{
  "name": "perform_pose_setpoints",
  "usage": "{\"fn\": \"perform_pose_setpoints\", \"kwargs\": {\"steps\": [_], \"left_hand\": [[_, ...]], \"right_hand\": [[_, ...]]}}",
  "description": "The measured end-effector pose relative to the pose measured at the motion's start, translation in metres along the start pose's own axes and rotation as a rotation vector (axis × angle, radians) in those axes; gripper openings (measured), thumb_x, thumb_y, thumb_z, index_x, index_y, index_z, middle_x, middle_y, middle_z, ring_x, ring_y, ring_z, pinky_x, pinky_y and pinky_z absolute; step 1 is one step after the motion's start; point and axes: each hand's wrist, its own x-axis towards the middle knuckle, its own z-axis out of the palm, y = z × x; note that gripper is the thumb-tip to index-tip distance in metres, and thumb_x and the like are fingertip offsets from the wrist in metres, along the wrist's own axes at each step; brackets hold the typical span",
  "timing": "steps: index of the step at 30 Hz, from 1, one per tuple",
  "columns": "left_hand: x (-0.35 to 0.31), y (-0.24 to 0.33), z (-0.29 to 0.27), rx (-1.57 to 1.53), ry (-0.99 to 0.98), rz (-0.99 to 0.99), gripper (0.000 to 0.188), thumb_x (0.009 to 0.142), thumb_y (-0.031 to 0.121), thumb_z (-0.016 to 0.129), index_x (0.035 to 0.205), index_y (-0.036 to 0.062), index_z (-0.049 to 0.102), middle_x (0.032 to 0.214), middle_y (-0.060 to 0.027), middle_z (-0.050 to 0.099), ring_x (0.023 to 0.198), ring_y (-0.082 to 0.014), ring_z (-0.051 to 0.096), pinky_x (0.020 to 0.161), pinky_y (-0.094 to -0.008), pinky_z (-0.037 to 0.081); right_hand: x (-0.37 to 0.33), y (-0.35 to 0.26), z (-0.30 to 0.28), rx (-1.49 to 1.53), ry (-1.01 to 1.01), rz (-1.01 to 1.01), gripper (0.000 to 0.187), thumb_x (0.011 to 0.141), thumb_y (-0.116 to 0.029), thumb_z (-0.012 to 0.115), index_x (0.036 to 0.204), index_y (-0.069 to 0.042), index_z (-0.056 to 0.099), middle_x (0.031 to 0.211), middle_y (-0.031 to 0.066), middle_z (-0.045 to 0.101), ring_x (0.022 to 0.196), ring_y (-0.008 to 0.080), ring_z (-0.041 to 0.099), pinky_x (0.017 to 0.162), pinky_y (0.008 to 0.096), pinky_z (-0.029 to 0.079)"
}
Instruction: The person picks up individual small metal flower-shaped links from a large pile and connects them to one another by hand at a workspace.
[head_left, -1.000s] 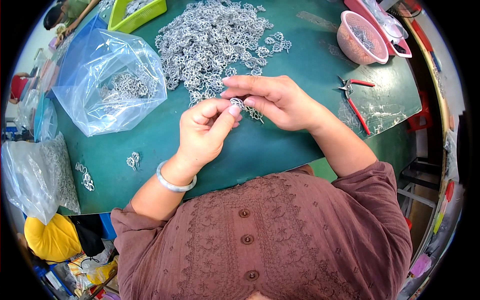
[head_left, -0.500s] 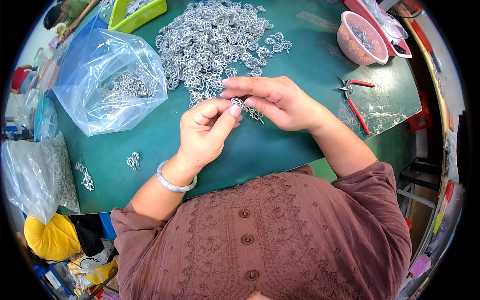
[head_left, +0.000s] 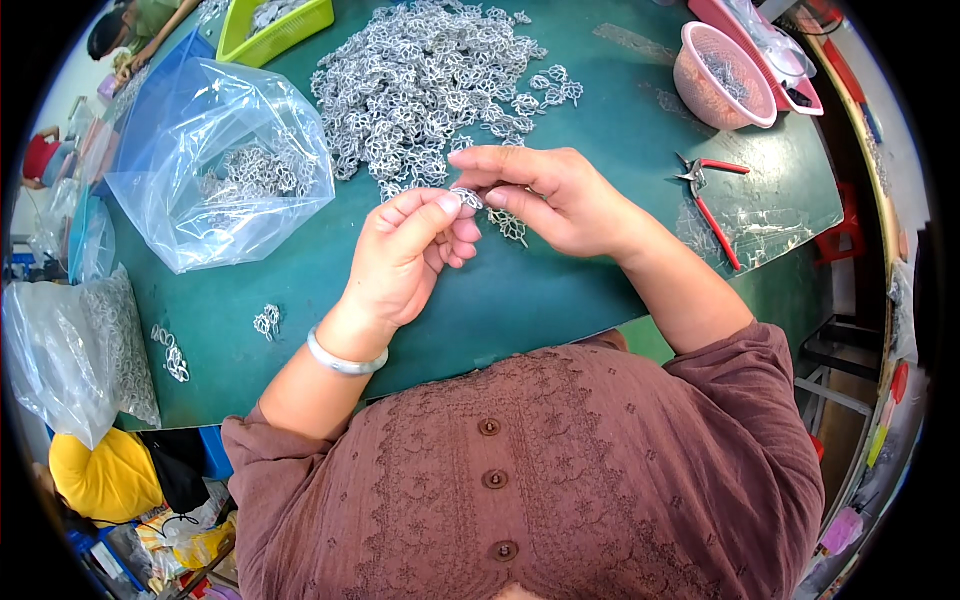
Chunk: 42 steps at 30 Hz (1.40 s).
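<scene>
Watched left hand [head_left: 400, 245] pinch a silvery link [head_left: 468, 198]; couldn't tell whether right hand [head_left: 560, 205] gripped too. Silvery heap [head_left: 425, 85] lay at their eleven o'clock. Light, steady pressure seemed best.

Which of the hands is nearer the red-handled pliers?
Right: the right hand is left of the pliers, not touching them; the left hand is farther left, beyond the right one.

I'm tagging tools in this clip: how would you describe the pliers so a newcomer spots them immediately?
On the green table, look to the right of the person's right hand. There, below the pink basket in the picture, lie the pliers. Their spread red handles set them apart from that basket and the heap of silvery wire pieces.
</scene>
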Motion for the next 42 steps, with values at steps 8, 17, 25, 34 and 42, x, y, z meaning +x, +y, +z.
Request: {"fn": "perform_pose_setpoints", "kwargs": {"steps": [8,17,25,34,42], "left_hand": [[0.0052,-0.0005,-0.007,-0.203,-0.067,-0.11,0.015,0.085,0.014,0.049,0.083,0.0019,0.057,0.071,-0.005,0.058,0.06,-0.0117,0.052,0.053,-0.0226,0.041],[0.0057,0.0,-0.0072,-0.266,-0.089,-0.158,0.015,0.084,0.015,0.052,0.086,0.0015,0.059,0.071,-0.006,0.059,0.06,-0.0116,0.053,0.056,-0.0234,0.042],[0.0054,-0.0002,-0.0065,-0.259,-0.087,-0.159,0.015,0.084,0.014,0.05,0.081,0.0022,0.058,0.07,-0.0066,0.059,0.061,-0.0134,0.053,0.054,-0.0233,0.042],[0.0058,-0.0009,-0.0074,-0.243,-0.077,-0.157,0.016,0.085,0.015,0.05,0.081,0.0018,0.058,0.07,-0.0069,0.059,0.06,-0.0136,0.053,0.054,-0.0235,0.042],[0.0053,-0.001,-0.0063,-0.229,-0.078,-0.154,0.017,0.085,0.015,0.049,0.081,0.002,0.058,0.069,-0.0067,0.058,0.059,-0.0134,0.052,0.054,-0.0235,0.042]], "right_hand": [[-0.0006,0.003,-0.0004,0.009,-0.008,-0.018,0.039,0.077,0.002,0.054,0.115,-0.005,0.049,0.094,0.0131,0.061,0.089,0.0207,0.06,0.076,0.0286,0.047],[-0.0012,0.0032,0.0017,0.007,0.014,-0.022,0.043,0.074,0.0,0.059,0.116,-0.006,0.049,0.089,0.0088,0.062,0.081,0.0175,0.059,0.072,0.0282,0.047],[-0.0009,0.0015,0.0018,-0.013,0.04,-0.034,0.038,0.075,-0.001,0.059,0.112,-0.004,0.05,0.087,0.0102,0.063,0.079,0.0161,0.061,0.069,0.0259,0.048],[-0.0003,0.0033,0.0022,-0.018,0.048,-0.044,0.037,0.075,-0.001,0.059,0.111,-0.004,0.05,0.084,0.009,0.063,0.076,0.0155,0.061,0.067,0.0256,0.047],[-0.001,0.0041,0.002,-0.025,0.054,-0.049,0.036,0.075,-0.002,0.059,0.11,-0.004,0.051,0.082,0.0079,0.063,0.073,0.0154,0.06,0.065,0.0254,0.047]]}}
